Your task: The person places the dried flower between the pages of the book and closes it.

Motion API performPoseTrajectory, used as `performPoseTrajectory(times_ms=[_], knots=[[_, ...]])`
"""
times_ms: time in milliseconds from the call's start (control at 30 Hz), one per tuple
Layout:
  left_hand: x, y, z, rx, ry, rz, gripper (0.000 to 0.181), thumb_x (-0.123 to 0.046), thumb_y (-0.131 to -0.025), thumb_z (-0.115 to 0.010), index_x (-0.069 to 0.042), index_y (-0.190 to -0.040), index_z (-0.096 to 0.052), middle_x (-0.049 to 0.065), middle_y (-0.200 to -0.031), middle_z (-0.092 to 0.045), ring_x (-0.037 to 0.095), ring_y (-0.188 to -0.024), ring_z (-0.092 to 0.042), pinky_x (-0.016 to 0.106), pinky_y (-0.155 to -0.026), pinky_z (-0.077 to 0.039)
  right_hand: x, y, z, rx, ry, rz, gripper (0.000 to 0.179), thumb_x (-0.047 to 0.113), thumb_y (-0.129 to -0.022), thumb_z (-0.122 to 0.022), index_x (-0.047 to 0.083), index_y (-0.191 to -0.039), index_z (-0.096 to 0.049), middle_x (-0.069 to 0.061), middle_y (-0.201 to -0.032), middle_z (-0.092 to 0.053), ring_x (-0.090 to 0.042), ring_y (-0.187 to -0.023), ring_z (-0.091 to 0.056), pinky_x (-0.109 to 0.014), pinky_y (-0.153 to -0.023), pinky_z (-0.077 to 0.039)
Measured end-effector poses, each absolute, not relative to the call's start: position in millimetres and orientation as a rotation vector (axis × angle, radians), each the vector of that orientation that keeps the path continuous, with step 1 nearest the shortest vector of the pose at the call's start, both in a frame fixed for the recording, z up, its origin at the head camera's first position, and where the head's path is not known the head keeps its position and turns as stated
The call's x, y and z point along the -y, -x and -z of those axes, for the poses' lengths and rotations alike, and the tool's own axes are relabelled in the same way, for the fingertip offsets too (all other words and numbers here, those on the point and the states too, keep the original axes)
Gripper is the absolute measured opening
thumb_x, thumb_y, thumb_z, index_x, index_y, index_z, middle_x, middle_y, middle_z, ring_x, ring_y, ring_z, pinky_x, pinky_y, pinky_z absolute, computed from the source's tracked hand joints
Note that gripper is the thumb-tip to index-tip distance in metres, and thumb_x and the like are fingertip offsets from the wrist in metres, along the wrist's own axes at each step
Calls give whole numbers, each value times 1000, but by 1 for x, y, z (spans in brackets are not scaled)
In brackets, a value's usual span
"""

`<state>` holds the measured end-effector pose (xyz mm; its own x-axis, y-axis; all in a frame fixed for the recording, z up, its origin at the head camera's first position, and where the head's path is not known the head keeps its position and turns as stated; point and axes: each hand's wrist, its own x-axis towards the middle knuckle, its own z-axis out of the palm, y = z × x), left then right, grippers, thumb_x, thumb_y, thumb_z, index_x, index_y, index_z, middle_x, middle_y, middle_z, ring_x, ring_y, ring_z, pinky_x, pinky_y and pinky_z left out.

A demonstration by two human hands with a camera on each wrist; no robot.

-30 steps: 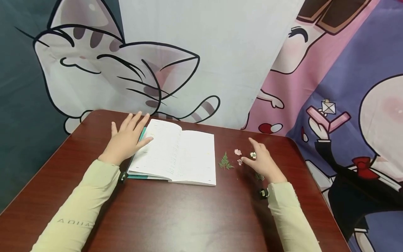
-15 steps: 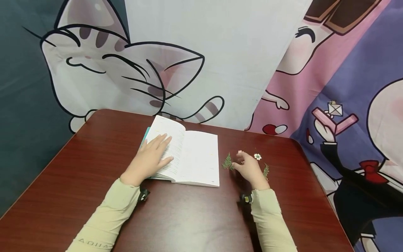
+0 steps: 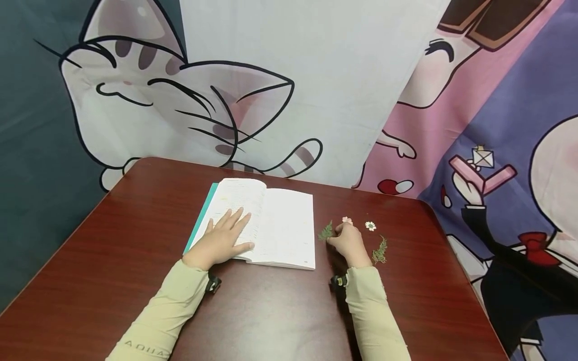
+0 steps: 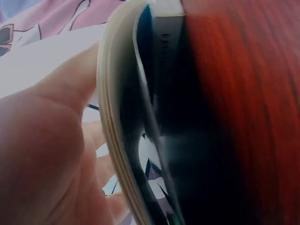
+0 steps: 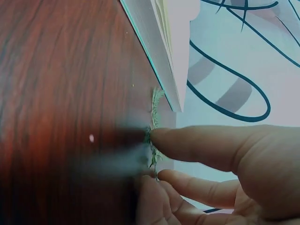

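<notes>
An open book with a teal cover edge lies on the table. My left hand rests on its left page, fingers spread. In the left wrist view, a thick bundle of curved pages stands beside that hand, with a gap beneath them. To the right of the book, my right hand has curled fingers at a feathery green fern leaf. In the right wrist view, the thumb touches this leaf and the fingertips bend in near its stem. One pink flower shows just beyond the right hand.
A white flower with a yellow center and a second green sprig lie right of my right hand. The dark red-brown table runs back to a cartoon-printed cloth.
My left hand has come right and toward me onto the left page, and the raised pages have sunk lower. My right hand has moved left to the fern leaf, its fingers curling in.
</notes>
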<state>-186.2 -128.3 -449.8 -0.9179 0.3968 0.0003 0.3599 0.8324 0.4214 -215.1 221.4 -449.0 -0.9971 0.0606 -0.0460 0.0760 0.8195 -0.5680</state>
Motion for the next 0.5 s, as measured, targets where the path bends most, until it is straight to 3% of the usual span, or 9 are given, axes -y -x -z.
performPoseTrajectory(times_ms=[300,500], knots=[[130,189,451,-2817,-568,-678,82,-50,-99,-60,-10,-162,-25,17,-168,-15,46,-153,-8,78,-110,-9,-217,214,447,-2890,-252,1072,22,2,-82,-78,-10,-98,-69,-20,-90,-70,-18,-58,-67,-39,-65,-58],[132,189,453,-2798,-546,-648,82,-50,-100,-58,-10,-162,-23,17,-168,-14,47,-153,-8,78,-111,-8,-217,215,449,-2860,-275,1072,12,4,-87,-74,-7,-93,-72,-19,-88,-70,-18,-59,-64,-36,-61,-56]])
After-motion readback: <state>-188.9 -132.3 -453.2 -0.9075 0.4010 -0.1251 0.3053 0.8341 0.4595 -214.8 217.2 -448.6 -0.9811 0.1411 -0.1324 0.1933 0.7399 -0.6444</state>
